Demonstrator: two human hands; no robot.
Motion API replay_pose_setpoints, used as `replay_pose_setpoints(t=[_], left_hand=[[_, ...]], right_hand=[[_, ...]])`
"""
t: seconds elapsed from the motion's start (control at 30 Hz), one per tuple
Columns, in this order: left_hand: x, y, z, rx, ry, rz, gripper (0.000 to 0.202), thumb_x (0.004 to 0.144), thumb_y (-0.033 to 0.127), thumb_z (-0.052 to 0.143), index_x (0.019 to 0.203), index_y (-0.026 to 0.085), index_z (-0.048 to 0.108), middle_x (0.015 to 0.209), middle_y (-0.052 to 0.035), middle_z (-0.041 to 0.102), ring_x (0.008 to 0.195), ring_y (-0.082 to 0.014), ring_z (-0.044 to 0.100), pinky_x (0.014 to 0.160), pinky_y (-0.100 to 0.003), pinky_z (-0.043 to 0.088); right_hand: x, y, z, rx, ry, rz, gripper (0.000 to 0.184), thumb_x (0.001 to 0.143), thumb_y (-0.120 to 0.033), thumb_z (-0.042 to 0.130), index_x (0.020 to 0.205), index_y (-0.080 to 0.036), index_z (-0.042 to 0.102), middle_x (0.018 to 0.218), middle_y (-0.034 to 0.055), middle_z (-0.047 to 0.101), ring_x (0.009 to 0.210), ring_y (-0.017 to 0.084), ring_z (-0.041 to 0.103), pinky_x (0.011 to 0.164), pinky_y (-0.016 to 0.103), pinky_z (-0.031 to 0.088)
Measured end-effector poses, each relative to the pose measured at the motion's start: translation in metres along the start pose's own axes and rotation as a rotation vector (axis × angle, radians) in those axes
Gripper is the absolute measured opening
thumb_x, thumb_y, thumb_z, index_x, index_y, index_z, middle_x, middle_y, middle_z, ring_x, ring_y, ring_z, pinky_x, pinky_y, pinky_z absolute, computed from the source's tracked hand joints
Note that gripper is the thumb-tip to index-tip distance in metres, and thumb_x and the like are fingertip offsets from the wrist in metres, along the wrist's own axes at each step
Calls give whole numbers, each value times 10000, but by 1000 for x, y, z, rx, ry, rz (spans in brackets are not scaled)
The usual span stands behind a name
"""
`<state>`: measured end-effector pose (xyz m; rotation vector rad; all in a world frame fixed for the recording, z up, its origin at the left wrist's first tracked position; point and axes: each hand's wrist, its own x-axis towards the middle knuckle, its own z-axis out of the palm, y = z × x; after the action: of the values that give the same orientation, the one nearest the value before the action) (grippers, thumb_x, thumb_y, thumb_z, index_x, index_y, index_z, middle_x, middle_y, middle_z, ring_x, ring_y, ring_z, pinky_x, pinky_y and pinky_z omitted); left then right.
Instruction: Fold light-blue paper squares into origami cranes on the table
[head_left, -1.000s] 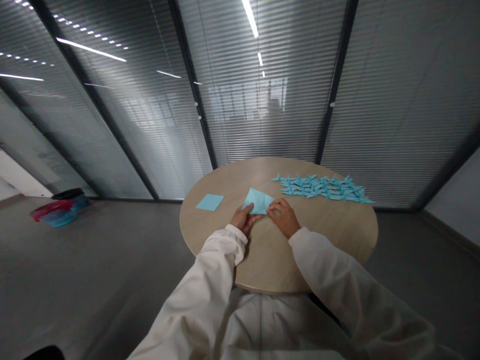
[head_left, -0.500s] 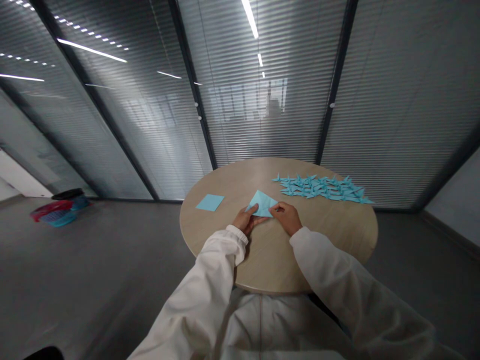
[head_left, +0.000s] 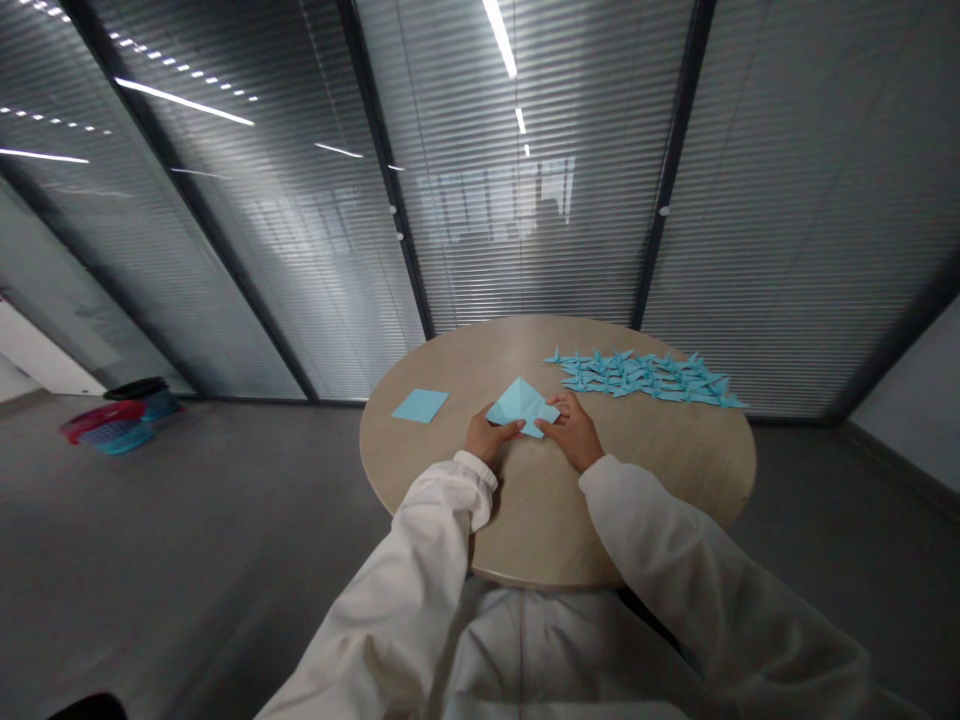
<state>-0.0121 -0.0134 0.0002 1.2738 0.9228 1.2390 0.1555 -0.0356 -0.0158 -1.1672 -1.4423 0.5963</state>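
A partly folded sheet of light blue origami paper [head_left: 520, 402] is held between both hands over the middle of the round table [head_left: 540, 530]. My left hand [head_left: 489, 436] grips its left side, the thumb lying along the lower edge. On the right side, my right hand [head_left: 576, 432] pinches the paper between thumb and fingers. One corner points away from me, and a small flap shows at the bottom between the thumbs. To the left lies a flat blue paper square [head_left: 420, 405]. Several folded blue paper cranes [head_left: 641, 376] stand in rows at the back right.
Baskets in red and blue [head_left: 112, 428] and a dark bin [head_left: 142, 392] stand on the floor at far left. Behind the table runs a glass partition [head_left: 536, 270] with blinds. The table's near edge is close to my lap.
My right hand has shifted its pinch on the right corner, with the thumb now at the lower edge. My left thumb has slid down, and the paper looks wider with a flap at the bottom.
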Motion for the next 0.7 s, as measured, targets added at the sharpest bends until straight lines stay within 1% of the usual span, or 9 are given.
replay_pose_setpoints(t=[0.1, 0.17, 0.27, 0.37, 0.53, 0.6, 0.7], left_hand=[[0, 1, -1, 39, 11, 29, 407, 458, 242, 819, 791, 117, 621, 672, -21, 652, 575, -136, 581, 560, -243, 471], [-1, 3, 0, 48, -3, 46, 396, 470, 243, 810, 789, 125, 606, 648, -1, 633, 556, -123, 564, 545, -233, 460], [-4, 8, 4, 60, -13, 63, 387, 480, 239, 800, 783, 130, 585, 607, 26, 596, 528, -104, 533, 522, -217, 444], [-7, 13, 7, 67, 7, 75, 392, 474, 228, 799, 783, 128, 578, 592, 37, 577, 513, -92, 514, 515, -210, 435], [-9, 17, 9, -26, 43, 80, 486, 441, 237, 817, 849, 136, 575, 647, 29, 611, 576, -115, 561, 586, -243, 475], [-8, 16, 8, -33, 55, 82, 490, 437, 238, 820, 850, 136, 575, 647, 26, 617, 585, -120, 568, 596, -247, 477], [-7, 13, 7, -16, 40, 80, 464, 445, 241, 818, 829, 134, 579, 616, 33, 606, 559, -110, 554, 589, -242, 470]], right_hand=[[1, -3, -1, 182, -15, 79, 669, 630, -310, 676, 1219, -227, 371, 784, -7, 680, 624, 154, 639, 586, 266, 498], [0, -7, -2, 263, -60, 124, 760, 599, -310, 703, 1257, -210, 336, 798, 12, 691, 650, 169, 653, 603, 279, 509], [-1, -12, -4, 296, -101, 166, 709, 577, -309, 718, 1206, -201, 406, 811, 32, 703, 676, 185, 662, 624, 299, 516], [-2, -13, -4, 292, -93, 175, 628, 572, -307, 722, 1132, -198, 461, 803, 36, 707, 687, 189, 664, 633, 310, 517], [-2, -12, -4, 276, -52, 200, 548, 570, -313, 728, 1051, -199, 492, 800, 38, 709, 673, 191, 663, 600, 300, 512], [-2, -13, -4, 290, -54, 214, 547, 562, -313, 735, 1038, -197, 493, 791, 36, 709, 666, 189, 662, 594, 296, 511], [-1, -15, -3, 329, -80, 229, 544, 534, -315, 754, 1001, -179, 511, 779, 39, 708, 672, 189, 660, 600, 297, 516]])
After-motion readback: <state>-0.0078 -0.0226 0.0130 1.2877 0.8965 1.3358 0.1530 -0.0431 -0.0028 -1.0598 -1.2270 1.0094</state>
